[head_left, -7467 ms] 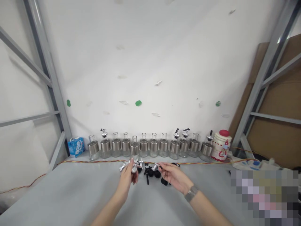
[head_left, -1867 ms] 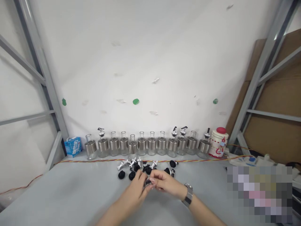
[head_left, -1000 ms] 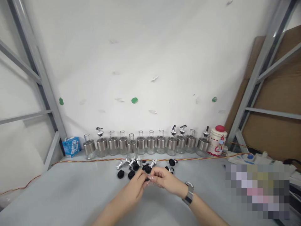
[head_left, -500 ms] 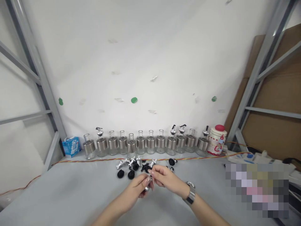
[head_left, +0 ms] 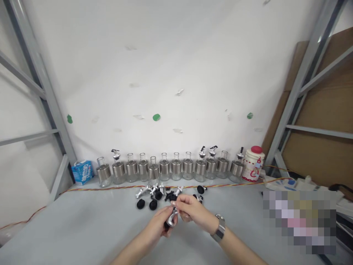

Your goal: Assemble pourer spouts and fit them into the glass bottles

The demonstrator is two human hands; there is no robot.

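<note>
A left hand point(head_left: 159, 221) is gripping a silver-and-black bottle pourer point(head_left: 171, 220) between thumb and curled fingers; the right hand point(head_left: 193, 209) is pinching at its upper end, the exact part hidden by the fingertips. Holding the collar firm while keeping the pinch light would probably serve best. Far left of the fingers, a blue drink carton point(head_left: 82, 173) is showing what appears to be "Vitasoy"; far right, a red-lidded canister point(head_left: 253, 164) is bearing no legible lettering.

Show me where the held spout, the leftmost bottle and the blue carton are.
Held spout point(head_left: 171, 220): head view, on its silver body.
Leftmost bottle point(head_left: 104, 171): head view, on its metal sleeve.
Blue carton point(head_left: 82, 173): head view, on its printed side.
</note>
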